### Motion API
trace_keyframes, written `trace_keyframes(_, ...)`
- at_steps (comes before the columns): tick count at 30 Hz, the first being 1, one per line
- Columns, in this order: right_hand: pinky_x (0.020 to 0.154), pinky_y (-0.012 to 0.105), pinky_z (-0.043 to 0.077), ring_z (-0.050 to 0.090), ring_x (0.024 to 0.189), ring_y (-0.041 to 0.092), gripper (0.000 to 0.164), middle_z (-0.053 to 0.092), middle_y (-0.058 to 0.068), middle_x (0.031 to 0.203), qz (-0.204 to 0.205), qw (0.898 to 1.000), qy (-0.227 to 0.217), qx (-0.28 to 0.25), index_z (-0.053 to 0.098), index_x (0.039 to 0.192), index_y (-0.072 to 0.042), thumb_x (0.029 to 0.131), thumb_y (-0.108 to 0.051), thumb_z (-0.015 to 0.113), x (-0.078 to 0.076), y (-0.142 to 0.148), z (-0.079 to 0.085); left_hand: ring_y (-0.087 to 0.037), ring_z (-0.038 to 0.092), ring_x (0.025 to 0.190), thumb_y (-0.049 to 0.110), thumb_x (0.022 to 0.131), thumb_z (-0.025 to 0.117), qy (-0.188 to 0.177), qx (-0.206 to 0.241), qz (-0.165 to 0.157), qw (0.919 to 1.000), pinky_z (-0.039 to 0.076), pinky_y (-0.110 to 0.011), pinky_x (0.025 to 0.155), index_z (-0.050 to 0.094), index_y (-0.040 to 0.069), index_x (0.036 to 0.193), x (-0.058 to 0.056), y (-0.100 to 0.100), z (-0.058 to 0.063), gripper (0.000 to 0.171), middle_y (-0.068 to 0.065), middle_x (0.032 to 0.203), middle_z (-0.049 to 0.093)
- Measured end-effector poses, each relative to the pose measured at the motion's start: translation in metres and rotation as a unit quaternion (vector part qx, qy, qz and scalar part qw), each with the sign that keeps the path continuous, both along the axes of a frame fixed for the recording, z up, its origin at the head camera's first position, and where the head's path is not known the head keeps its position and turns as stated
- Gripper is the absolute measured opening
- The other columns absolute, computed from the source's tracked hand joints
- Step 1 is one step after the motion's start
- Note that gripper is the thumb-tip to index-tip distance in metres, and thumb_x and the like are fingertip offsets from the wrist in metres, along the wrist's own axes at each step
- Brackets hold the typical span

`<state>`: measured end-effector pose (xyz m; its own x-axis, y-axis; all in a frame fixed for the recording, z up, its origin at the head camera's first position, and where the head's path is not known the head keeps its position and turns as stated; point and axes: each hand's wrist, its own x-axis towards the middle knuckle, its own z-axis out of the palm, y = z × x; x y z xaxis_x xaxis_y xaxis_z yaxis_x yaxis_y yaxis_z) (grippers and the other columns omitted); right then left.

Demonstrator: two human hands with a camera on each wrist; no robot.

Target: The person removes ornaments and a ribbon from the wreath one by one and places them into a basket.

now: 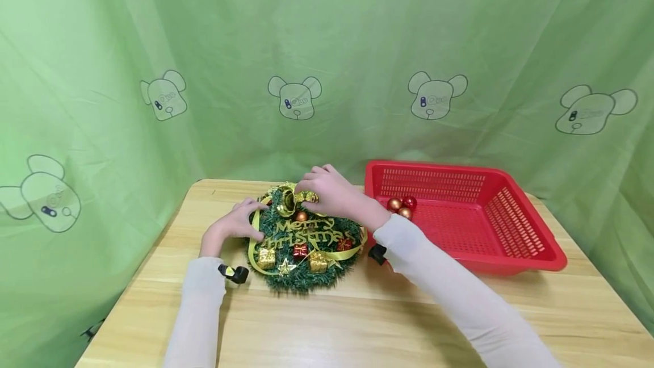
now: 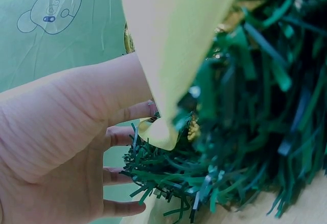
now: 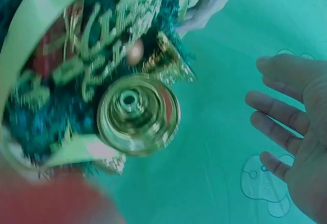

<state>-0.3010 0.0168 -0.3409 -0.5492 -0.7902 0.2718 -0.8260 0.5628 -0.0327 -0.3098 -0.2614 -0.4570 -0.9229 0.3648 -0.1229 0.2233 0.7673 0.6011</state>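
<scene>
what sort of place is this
Probably a makeshift recording booth: green cloth hangs behind and beside a wooden table, with a Christmas wreath and a red basket on it.

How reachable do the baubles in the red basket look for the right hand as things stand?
Likely yes: the basket is open-topped, and the baubles lie in plain view at its end nearer the right hand.
</scene>
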Motion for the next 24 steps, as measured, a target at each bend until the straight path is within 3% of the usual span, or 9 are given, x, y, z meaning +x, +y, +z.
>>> trace_keyframes(7,0.092,0.042,0.041,0.054,0.098,0.016,0.024,0.067,-0.004,0.103,-0.011,1.000,-0.025,0.014,0.069,0.104,-0.023,0.082,-0.031,0.070,0.001,-0.011,-0.026,-0.038,0.027,0.130,0.023,0.063,0.078,0.004,-0.003,-0.006,1.0000,0.034,-0.063,0.101,0.044,0.020,0.138,0.001,0.000,0.001,0.082,-0.013,0.144,0.030)
trace_keyframes(12,0.094,0.044,0.040,0.055,0.097,0.016,0.014,0.067,-0.005,0.100,-0.024,0.999,-0.018,0.018,0.069,0.098,-0.024,0.083,-0.027,0.068,-0.002,-0.016,-0.043,-0.037,0.027,0.130,0.023,0.063,0.078,0.005,-0.007,-0.007,0.9999,0.035,-0.061,0.100,0.044,0.020,0.138,-0.001,0.000,-0.001,0.082,-0.012,0.144,0.030)
trace_keyframes(15,0.089,0.042,0.039,0.053,0.092,0.016,0.009,0.067,-0.005,0.097,-0.034,0.999,-0.017,0.018,0.069,0.093,-0.024,0.085,-0.023,0.065,-0.004,-0.018,-0.052,-0.037,0.027,0.130,0.023,0.063,0.078,0.005,-0.008,-0.008,0.9999,0.035,-0.061,0.101,0.044,0.020,0.138,-0.002,0.000,-0.002,0.082,-0.012,0.144,0.030)
trace_keyframes(19,0.082,0.040,0.036,0.051,0.089,0.017,0.010,0.067,-0.004,0.096,-0.041,0.999,-0.020,0.011,0.070,0.092,-0.021,0.084,-0.019,0.065,-0.007,-0.020,-0.061,-0.037,0.027,0.130,0.023,0.064,0.078,0.005,-0.007,-0.009,0.9999,0.035,-0.061,0.101,0.044,0.020,0.138,-0.002,-0.001,-0.003,0.081,-0.012,0.144,0.030)
trace_keyframes(24,0.088,0.042,0.036,0.052,0.090,0.017,0.015,0.067,-0.007,0.098,-0.054,0.998,-0.022,0.015,0.071,0.097,-0.020,0.083,-0.020,0.067,-0.011,-0.022,-0.066,-0.037,0.027,0.130,0.023,0.063,0.078,0.004,-0.001,-0.008,1.0000,0.034,-0.062,0.101,0.044,0.019,0.138,-0.001,0.000,-0.002,0.082,-0.012,0.143,0.031)
